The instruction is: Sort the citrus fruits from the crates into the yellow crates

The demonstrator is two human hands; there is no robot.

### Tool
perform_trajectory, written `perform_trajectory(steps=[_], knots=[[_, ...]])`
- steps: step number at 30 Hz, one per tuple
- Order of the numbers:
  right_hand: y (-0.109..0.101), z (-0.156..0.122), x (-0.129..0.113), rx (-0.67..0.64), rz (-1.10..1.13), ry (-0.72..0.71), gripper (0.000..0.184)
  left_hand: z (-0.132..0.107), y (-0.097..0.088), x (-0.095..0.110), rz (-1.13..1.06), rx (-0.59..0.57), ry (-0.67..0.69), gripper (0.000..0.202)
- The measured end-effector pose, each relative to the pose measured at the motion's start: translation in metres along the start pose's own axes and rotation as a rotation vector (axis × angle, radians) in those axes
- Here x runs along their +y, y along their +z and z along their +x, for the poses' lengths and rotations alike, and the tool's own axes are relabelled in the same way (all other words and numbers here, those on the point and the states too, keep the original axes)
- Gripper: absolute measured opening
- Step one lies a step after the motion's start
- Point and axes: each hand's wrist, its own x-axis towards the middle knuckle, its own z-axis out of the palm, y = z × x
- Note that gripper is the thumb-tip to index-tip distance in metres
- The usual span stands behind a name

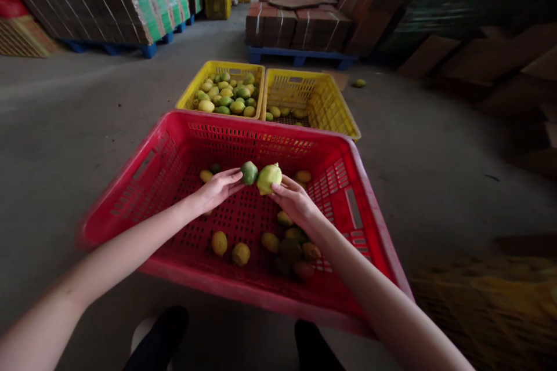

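Note:
My left hand [220, 186] is closed on a dark green lemon [249, 173], gripping it with the fingertips. In my right hand [292, 198] is a larger yellow-green lemon [270, 179], held close beside the green one. Both hands are above the inside of a red plastic crate [256, 295]. On the crate's slotted floor lie several loose lemons: a yellow lemon [220, 243] and a rounder one [241, 254] near the front, and a darker cluster [290, 249] partly behind my right forearm.
Beyond the red crate stand a yellow crate [185, 91] heaped with green and yellow lemons and another yellow crate [337, 105] with several at its bottom. One lemon [359, 83] lies on the floor. Flattened cartons on a blue pallet [300, 59] and wrapped stacks [152, 0] stand further back.

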Motion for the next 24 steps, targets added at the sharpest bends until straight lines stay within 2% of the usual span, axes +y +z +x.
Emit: perform_trajectory(steps=[3,8,14,18,24], knots=[[-0.001,-0.001,-0.002,-0.006,0.002,0.027,0.039,0.001,-0.003,0.002,-0.041,0.015,0.031,0.023],[0.0,-0.002,-0.001,-0.031,0.01,0.096,0.035,0.003,-0.004,0.001,-0.01,0.066,0.014,0.019],[0.007,-0.004,0.009,-0.03,-0.064,0.119,0.04,-0.002,0.001,-0.008,0.136,-0.048,-0.005,0.029],[0.01,-0.004,0.01,-0.006,-0.002,0.15,0.042,0.0,-0.004,-0.01,0.161,-0.008,-0.02,0.029],[0.006,-0.004,0.008,-0.03,0.028,0.119,0.04,0.002,-0.005,-0.005,0.075,0.018,-0.019,0.014]])
